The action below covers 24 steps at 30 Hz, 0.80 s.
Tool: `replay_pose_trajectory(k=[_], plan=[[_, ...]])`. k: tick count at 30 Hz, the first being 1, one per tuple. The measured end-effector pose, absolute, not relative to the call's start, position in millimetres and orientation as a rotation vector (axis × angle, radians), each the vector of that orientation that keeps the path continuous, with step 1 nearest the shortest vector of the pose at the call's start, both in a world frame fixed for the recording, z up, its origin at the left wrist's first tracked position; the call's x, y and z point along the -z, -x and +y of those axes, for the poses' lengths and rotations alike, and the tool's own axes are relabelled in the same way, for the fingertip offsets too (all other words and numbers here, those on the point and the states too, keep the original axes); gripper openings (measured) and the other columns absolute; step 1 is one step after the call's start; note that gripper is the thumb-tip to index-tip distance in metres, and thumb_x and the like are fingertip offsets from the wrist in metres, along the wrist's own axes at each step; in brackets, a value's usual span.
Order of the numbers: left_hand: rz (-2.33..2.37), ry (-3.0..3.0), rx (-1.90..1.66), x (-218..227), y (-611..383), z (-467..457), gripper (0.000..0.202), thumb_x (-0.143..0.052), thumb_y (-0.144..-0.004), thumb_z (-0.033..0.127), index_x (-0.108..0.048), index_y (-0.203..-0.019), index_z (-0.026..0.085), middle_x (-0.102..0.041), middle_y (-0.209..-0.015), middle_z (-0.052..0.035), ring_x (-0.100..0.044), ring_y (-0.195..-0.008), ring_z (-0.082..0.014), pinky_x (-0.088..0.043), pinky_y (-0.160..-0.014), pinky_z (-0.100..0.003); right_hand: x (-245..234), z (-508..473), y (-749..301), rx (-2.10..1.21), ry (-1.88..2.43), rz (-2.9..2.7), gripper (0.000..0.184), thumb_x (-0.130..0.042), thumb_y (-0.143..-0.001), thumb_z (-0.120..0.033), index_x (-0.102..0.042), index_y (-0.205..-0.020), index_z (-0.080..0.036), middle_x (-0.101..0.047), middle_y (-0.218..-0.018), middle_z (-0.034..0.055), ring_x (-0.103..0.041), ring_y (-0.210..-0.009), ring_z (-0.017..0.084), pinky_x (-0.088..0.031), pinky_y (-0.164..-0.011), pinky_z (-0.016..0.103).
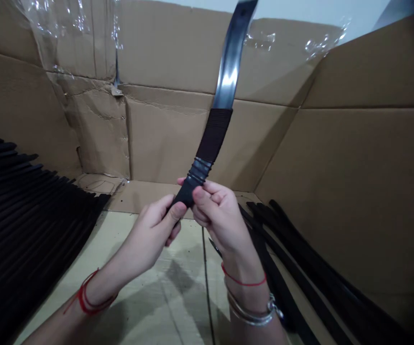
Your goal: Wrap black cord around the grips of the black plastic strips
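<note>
A long, curved, glossy black piece [228, 72], which looks like a sword scabbard, slants up and away from my hands. Dark brown cord [214, 135] is wound tightly round its middle, with several thin dark loops [199, 171] below. My left hand [156, 223] is closed round the lower end, thumb on top. Just above and to the right, my right hand [216, 211] pinches the same piece below the loops, thumb against its side. The lowest tip is hidden by my fingers.
Many black strips [30, 215] lie stacked at the left. Several long, curved black pieces [293, 249] rest at the right. Tall cardboard walls [171, 52] with clear tape enclose the pale work surface [156, 297] at the back and sides.
</note>
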<state>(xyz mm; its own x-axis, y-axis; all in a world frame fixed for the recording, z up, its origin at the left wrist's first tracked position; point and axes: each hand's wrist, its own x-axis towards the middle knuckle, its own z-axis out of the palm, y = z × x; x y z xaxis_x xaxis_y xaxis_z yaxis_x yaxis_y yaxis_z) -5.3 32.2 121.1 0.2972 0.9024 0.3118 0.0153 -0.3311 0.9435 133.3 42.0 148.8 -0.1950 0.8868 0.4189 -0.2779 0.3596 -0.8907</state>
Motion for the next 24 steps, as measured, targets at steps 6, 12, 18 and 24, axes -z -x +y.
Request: replay_pose_trajectory(k=[6,12,18,24], plan=[[0.955,-1.871,-1.228,-127,19,37,0.043,-0.05,-0.095,0.059,-0.05,-0.095,0.016,-0.047,-0.069,0.001,-0.043,-0.06,-0.0102,-0.033,-0.052,-0.016,-145,46,-127,-1.0,0.689,-1.303,0.036,-0.079,-0.072,-0.043,-0.071,-0.09,-0.013,-0.038,-0.055,-0.0056,-0.028,-0.047,0.006,-0.02,-0.041,0.022],[0.599,-1.643,-1.043,-124,15,43,0.053,-0.035,-0.097,0.064,-0.045,-0.08,0.015,-0.039,-0.063,0.0019,-0.035,-0.054,-0.0088,-0.031,-0.048,-0.017,-143,45,-121,-1.075,0.652,-1.308,0.03,-0.08,-0.071,-0.041,-0.068,-0.08,-0.015,-0.042,-0.048,-0.0065,-0.032,-0.041,0.006,-0.026,-0.038,0.022],[0.774,-1.426,-1.147,-117,7,46,0.061,-0.042,-0.09,0.073,-0.049,-0.077,0.014,-0.043,-0.058,0.0012,-0.04,-0.049,-0.0085,-0.033,-0.044,-0.017,-144,45,-119,-0.912,0.719,-1.28,0.027,-0.075,-0.077,-0.038,-0.061,-0.069,-0.016,-0.043,-0.048,-0.0058,-0.038,-0.041,0.006,-0.029,-0.038,0.021],[0.67,-1.36,-0.964,-117,6,48,0.067,-0.042,-0.084,0.081,-0.049,-0.078,0.014,-0.048,-0.055,-0.0001,-0.045,-0.046,-0.0093,-0.038,-0.044,-0.017,-144,42,-126,-0.935,0.72,-1.289,0.031,-0.075,-0.077,-0.039,-0.058,-0.066,-0.016,-0.03,-0.049,-0.0088,-0.016,-0.041,0.004,-0.012,-0.037,0.022]])
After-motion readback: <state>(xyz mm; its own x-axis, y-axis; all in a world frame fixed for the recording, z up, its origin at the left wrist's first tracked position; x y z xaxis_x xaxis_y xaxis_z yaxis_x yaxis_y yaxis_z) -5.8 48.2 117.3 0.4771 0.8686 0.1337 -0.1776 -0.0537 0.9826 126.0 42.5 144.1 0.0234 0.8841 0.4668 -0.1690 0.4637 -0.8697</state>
